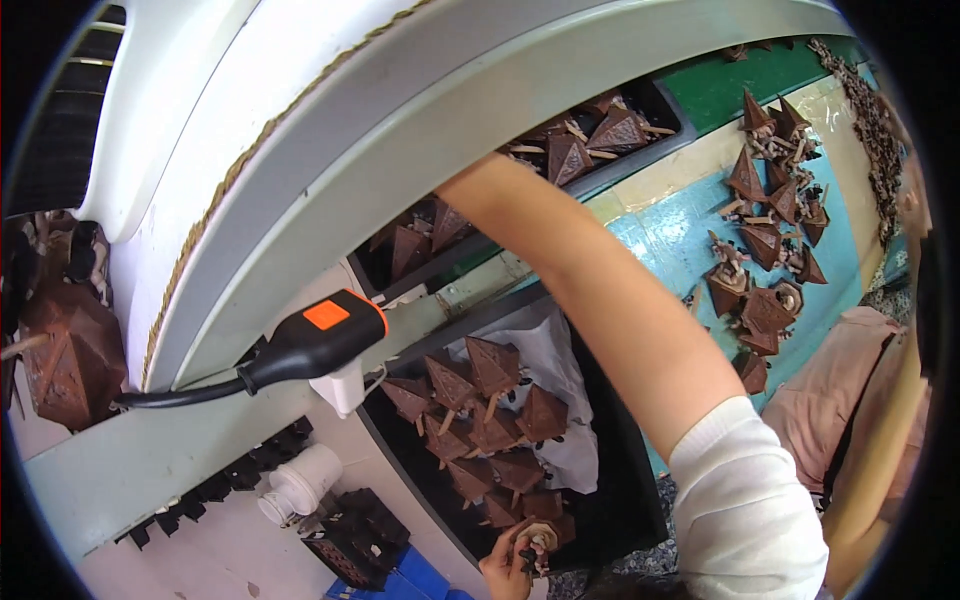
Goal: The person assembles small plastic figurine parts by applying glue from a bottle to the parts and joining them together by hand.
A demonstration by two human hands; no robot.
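And here's the big grey-and-white panel (330, 200), curving above the lower black tray (622, 480), our landmark. Right of that tray spreads one blue tabletop (655, 245), carrying roughly a dozen brown pointed pieces (745, 178), and beyond the tray's right side sits one other person in pink clothing (835, 365). Now the landmark itself: a pale liner sheet (572, 400) inside, and at least ten brown pieces grouped on and beside it, light sticks poking out. Across its upper right goes the right arm (600, 270) in a white sleeve, over to the upper black tray (683, 128), just above the landmark; at least five brown pieces show in there. The right hand is hidden behind the panel, so no telling whether it's open or closed! Left of the lower tray: one blue bin (405, 580) by a black basket (340, 558), one black adapter (300, 345) with an orange square, and white cups (305, 475), number unclear. And at the tray's near end, the left hand (507, 568), fingers closed on one brown piece with a small figure (540, 537), tilted to show its pale underside.
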